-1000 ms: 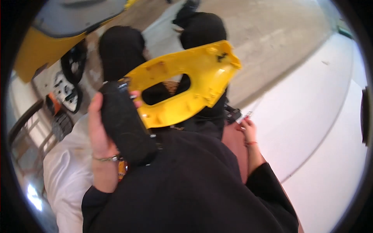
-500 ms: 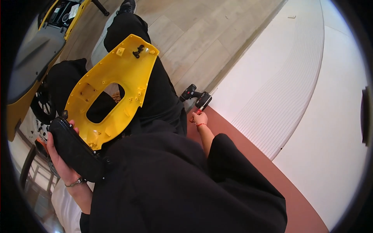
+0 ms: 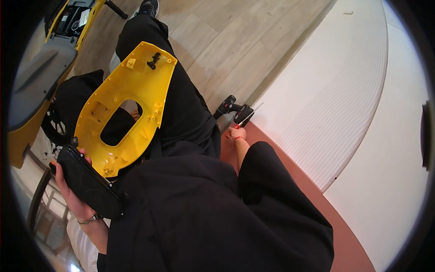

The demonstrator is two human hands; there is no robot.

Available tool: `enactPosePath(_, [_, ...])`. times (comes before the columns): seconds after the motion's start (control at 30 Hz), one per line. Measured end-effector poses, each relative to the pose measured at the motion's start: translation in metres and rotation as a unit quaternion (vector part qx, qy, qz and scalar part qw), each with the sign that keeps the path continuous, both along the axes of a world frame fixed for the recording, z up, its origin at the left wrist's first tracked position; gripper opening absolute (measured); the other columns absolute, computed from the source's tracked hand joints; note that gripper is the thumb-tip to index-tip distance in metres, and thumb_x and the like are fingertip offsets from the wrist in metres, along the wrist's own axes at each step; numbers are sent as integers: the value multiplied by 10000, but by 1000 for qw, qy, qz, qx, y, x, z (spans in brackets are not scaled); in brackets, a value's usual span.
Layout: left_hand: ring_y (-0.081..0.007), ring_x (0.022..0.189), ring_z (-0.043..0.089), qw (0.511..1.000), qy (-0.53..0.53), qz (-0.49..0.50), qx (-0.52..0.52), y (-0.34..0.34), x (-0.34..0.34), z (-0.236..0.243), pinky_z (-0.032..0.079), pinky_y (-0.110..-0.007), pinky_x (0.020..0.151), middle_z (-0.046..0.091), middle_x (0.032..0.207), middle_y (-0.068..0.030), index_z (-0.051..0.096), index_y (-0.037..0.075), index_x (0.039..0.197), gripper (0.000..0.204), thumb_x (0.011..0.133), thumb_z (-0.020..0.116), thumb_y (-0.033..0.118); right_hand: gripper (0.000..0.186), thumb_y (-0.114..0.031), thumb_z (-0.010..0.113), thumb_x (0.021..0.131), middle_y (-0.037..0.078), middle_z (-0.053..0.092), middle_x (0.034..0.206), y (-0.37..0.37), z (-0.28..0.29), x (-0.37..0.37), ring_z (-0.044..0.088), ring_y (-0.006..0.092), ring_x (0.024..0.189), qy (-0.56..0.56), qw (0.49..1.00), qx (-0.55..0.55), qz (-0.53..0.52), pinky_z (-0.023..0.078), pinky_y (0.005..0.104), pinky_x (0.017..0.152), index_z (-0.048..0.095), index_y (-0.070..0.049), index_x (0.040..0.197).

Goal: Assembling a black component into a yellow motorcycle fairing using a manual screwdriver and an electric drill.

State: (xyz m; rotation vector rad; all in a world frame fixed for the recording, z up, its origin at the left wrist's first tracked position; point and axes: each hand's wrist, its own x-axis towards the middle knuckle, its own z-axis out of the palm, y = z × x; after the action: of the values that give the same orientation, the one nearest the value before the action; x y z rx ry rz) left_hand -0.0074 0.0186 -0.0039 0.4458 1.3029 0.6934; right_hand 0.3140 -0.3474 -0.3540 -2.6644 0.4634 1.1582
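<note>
Curled around a black oblong part [image 3: 88, 181] at the lower left, my left hand [image 3: 72, 186] keeps it against the lower end of a curved yellow plastic panel [image 3: 127, 86]. The panel rests over my black-clad legs, inside face up, with a large oval opening and small black fittings near its top. Out to the right, my right hand [image 3: 236, 135] is closed on a red-handled screwdriver [image 3: 240, 124], its shaft pointing up and right. It is beside a black cordless drill [image 3: 226, 107] at the edge of a reddish-brown surface [image 3: 294, 167].
At the left stands a yellow vehicle with a grey seat [image 3: 38, 77], with a black wheel [image 3: 59, 124] below. A tiled floor [image 3: 235, 45] lies ahead. A white surface with a ribbed band [image 3: 335, 99] runs along the right side.
Compared with a second earlier, my view has tipped downward, and the panel and left hand appear farther left. In the last half second they have shifted only slightly.
</note>
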Motion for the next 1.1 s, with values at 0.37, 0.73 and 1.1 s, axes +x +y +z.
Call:
enactPosePath(0.37, [-202, 922, 644, 1000, 2, 7, -16, -5, 14, 5, 543, -287, 809, 623, 1100, -141, 532, 27, 1201, 451, 940, 502, 393, 294, -255, 715, 716, 119, 669, 746, -11, -14, 10, 656, 190, 619, 44, 999, -29, 12, 545, 314, 557, 685, 19, 819])
enactPosePath(0.73, [-238, 937, 630, 999, 13, 15, -28, -4, 16, 5, 545, -328, 787, 599, 1130, -178, 507, 25, 1233, 497, 940, 464, 424, 513, -473, 617, 746, 181, 685, 837, 17, 53, 21, 674, 266, 738, 34, 992, -69, 102, 512, 359, 684, 689, 19, 872])
enactPosePath(1.1, [-247, 1022, 595, 994, -30, 83, 59, 6, 30, 15, 485, -343, 887, 599, 1139, -175, 526, -4, 1196, 483, 936, 466, 399, 247, -204, 596, 911, -26, 485, 588, 167, 195, 22, 461, 51, 494, -42, 897, 437, 59, 379, 202, 460, 528, -58, 724])
